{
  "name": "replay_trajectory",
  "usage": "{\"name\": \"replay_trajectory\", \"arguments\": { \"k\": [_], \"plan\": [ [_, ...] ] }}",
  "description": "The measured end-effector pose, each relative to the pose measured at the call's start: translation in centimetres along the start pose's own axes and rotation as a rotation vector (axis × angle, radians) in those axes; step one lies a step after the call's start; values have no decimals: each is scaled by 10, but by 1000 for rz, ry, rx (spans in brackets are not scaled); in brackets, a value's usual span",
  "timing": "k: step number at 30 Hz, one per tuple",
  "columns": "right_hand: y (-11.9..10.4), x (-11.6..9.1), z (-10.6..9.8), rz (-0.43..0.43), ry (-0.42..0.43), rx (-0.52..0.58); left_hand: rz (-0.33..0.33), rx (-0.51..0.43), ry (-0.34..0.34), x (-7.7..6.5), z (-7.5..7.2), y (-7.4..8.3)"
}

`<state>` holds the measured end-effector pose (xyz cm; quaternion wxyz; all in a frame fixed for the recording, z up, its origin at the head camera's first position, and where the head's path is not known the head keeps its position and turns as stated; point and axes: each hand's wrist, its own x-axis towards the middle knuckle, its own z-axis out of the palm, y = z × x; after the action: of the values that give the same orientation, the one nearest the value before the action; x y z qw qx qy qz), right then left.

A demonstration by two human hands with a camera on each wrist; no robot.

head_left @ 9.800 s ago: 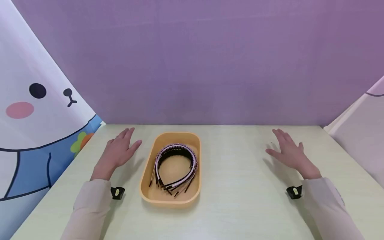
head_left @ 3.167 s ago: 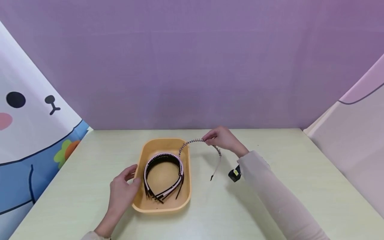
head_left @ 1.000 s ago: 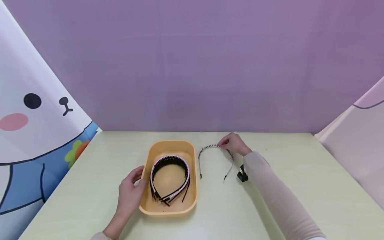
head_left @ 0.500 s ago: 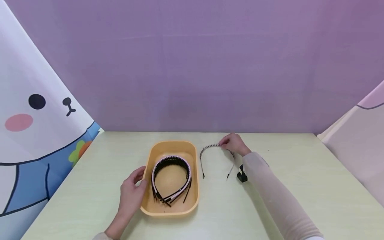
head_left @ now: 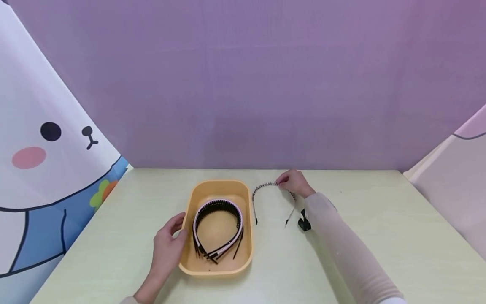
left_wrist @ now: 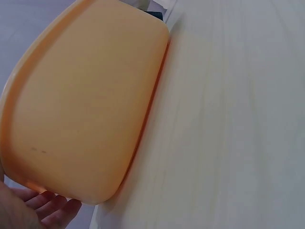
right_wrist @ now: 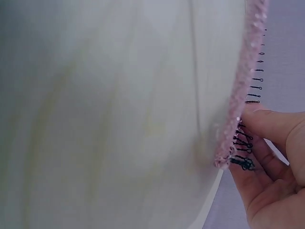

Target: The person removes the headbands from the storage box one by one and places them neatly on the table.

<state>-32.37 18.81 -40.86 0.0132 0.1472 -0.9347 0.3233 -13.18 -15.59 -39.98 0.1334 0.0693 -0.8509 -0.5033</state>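
So my right grip (head_left: 296, 184) has the spiky headband (head_left: 265, 184) pinched between thumb and fingers, pretty much at the top of the arch, a touch toward the side away from the tan tray (head_left: 216, 273). The band sits just right of the tray, not touching it, curve at the far end and both dark-tipped legs pointing back my way; up close it's pink and sparkly with little dark wire loops along it. Can't really tell whether the tips touch the bench (head_left: 398, 223). My left grip (head_left: 167, 245) is on the opposite side of the tray, thumb and fingers hooked at its left rim. Compared with about three seconds ago, the headband's been moved: back then one leg was hanging over the tray's right rim, now the whole thing is clear of it. Half a second ago it looked basically the same as this. As for the tray, it's flat on the bench with a nested stack of bands (head_left: 220, 205) in the middle, black toothed ones plus some pale pinkish, ends crossing toward the near end; they overlap too much to count.
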Motion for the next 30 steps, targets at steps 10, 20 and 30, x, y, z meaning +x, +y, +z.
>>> {"name": "replay_trajectory", "arguments": {
  "k": [10,20,30],
  "plan": [
    [-1,3,0,2,-20,-39,1,-4,1,1,1,1],
    [-3,2,-12,48,-62,-21,2,-1,2,4,2,1],
    [-1,7,-22,10,-120,2,3,-13,11,5,1,-1]
  ]
}}
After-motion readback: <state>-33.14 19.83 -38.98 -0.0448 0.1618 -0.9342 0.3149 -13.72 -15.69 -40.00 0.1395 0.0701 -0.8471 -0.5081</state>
